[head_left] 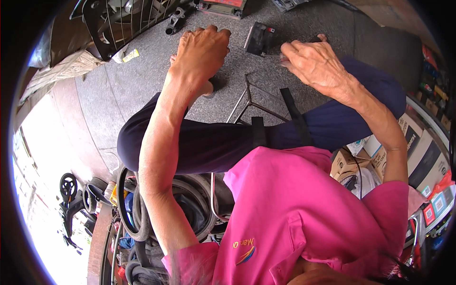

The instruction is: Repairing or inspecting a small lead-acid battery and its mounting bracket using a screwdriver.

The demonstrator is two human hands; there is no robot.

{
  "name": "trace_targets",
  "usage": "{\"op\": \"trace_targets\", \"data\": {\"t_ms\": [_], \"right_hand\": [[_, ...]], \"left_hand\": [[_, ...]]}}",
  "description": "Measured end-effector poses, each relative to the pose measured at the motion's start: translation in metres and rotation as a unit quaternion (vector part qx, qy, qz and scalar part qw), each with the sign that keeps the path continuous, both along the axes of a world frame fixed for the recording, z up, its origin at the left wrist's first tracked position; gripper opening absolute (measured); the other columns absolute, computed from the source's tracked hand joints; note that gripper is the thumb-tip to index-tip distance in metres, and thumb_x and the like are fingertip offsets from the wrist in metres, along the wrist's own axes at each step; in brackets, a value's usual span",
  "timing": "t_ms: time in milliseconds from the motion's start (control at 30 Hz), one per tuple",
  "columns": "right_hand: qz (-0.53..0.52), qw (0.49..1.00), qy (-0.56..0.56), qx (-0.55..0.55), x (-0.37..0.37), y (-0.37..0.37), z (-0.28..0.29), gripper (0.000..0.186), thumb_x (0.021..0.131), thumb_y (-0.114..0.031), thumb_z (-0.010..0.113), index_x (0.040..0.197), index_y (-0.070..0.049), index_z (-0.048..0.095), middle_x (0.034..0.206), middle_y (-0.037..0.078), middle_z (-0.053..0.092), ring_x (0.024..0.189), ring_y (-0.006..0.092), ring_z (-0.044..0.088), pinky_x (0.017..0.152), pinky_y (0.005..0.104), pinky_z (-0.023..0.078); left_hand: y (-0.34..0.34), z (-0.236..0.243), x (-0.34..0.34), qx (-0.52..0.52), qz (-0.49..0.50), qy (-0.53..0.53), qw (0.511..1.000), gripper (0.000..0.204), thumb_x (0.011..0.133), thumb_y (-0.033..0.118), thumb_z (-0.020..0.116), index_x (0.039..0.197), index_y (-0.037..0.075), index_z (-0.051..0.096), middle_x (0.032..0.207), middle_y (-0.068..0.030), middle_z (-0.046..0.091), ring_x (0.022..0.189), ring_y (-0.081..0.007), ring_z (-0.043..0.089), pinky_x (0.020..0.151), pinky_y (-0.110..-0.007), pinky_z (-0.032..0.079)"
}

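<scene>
One thin rod [272,55], pinched in the right hand [314,62], risked slipping if gripped loosely; the left hand [202,51] curled, any hold untellable

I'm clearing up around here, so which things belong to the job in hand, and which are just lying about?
Likely in the job:
- black block, nearest the right hand
- whatever the left hand may hold: hidden

Seemingly just lying about:
- tyres
- boxes
- metal part
</scene>
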State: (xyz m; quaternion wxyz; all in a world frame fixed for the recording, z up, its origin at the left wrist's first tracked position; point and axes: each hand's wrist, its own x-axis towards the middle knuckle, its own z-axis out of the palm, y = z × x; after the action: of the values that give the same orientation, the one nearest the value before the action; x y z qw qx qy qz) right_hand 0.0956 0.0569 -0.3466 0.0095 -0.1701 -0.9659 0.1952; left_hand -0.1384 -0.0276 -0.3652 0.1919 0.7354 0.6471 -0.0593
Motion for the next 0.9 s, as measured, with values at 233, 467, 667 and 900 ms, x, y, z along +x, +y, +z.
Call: {"op": "trace_targets", "data": {"t_ms": [233, 467, 667, 900], "right_hand": [[0.084, 0.995, 0.040, 0.037, 0.002, -0.001, -0.004, 0.014, 0.071, -0.007, 0.058, 0.083, -0.002, 0.054, 0.079, 0.008, 0.047, 0.078, 0.0219, 0.055, 0.065, 0.0359, 0.046], [0.006, 0.999, -0.029, 0.033, 0.013, -0.008, -0.005, 0.014, 0.078, -0.012, 0.059, 0.087, -0.002, 0.054, 0.073, 0.007, 0.051, 0.067, 0.0216, 0.057, 0.066, 0.0379, 0.046], [0.003, 0.994, 0.027, 0.102, 0.014, -0.006, -0.007, 0.023, 0.082, -0.024, 0.061, 0.087, -0.004, 0.052, 0.064, 0.007, 0.054, 0.061, 0.0206, 0.060, 0.061, 0.0382, 0.047], [0.039, 0.996, 0.051, 0.058, 0.008, -0.012, -0.016, 0.021, 0.066, -0.003, 0.062, 0.085, -0.001, 0.054, 0.075, 0.007, 0.049, 0.067, 0.0181, 0.057, 0.052, 0.0291, 0.050]], "left_hand": [[0.002, -0.004, 0.002, 0.003, -0.004, 0.009, 1.000, 0.023, 0.083, 0.018, 0.060, 0.098, 0.002, 0.057, 0.094, -0.0172, 0.060, 0.088, -0.0336, 0.060, 0.076, -0.043, 0.047], [0.008, 0.000, 0.013, -0.010, 0.007, -0.009, 1.000, 0.022, 0.082, 0.017, 0.060, 0.099, 0.003, 0.058, 0.092, -0.0167, 0.060, 0.087, -0.0338, 0.060, 0.076, -0.043, 0.047], [0.001, -0.114, 0.046, -0.024, 0.152, -0.140, 0.978, 0.024, 0.073, 0.015, 0.064, 0.094, 0.006, 0.060, 0.082, -0.0190, 0.064, 0.078, -0.0359, 0.063, 0.068, -0.043, 0.051], [-0.014, -0.164, 0.136, 0.035, 0.299, -0.286, 0.910, 0.023, 0.074, 0.020, 0.060, 0.090, 0.005, 0.053, 0.092, -0.0203, 0.059, 0.083, -0.0394, 0.060, 0.069, -0.047, 0.049]]}}
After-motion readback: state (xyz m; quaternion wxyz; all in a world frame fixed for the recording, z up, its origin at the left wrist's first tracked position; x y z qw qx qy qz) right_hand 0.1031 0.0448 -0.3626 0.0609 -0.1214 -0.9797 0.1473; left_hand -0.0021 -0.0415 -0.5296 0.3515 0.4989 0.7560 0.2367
